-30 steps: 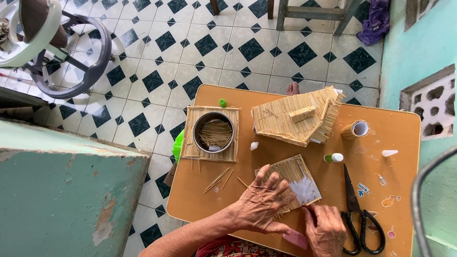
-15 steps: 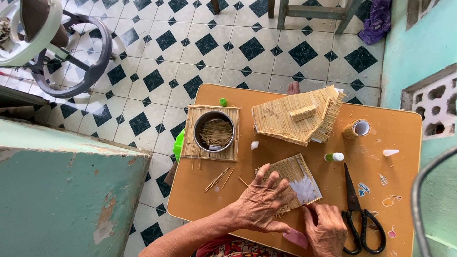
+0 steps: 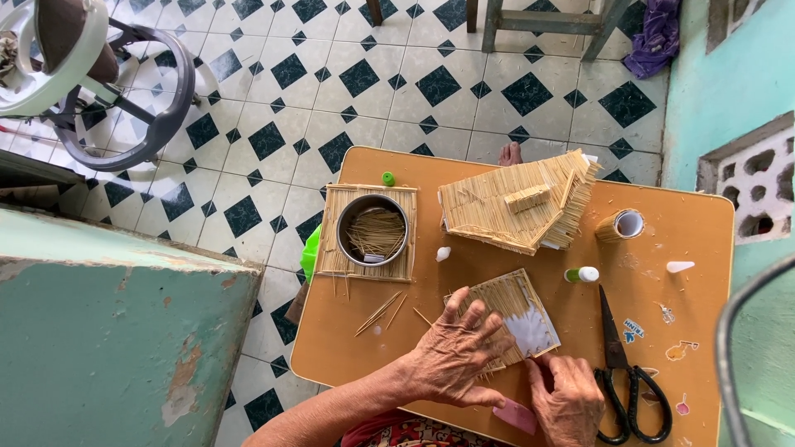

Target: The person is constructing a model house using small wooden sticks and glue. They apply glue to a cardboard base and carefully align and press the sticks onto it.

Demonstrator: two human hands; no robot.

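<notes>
The left hand (image 3: 455, 356) lies spread flat on the stick panel (image 3: 513, 319). The right hand (image 3: 567, 397), fingers curled, pinches the panel's near edge; scissors (image 3: 625, 381) lie just right.

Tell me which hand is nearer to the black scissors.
Right. The right hand lies just beside the scissors, close to their handles. The left hand presses on the toothpick panel, farther off across the table.

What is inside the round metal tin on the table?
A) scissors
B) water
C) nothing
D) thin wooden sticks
D: the metal tin, standing on a small stick mat, holds a bundle of thin wooden sticks; the scissors lie apart on the table.
</notes>
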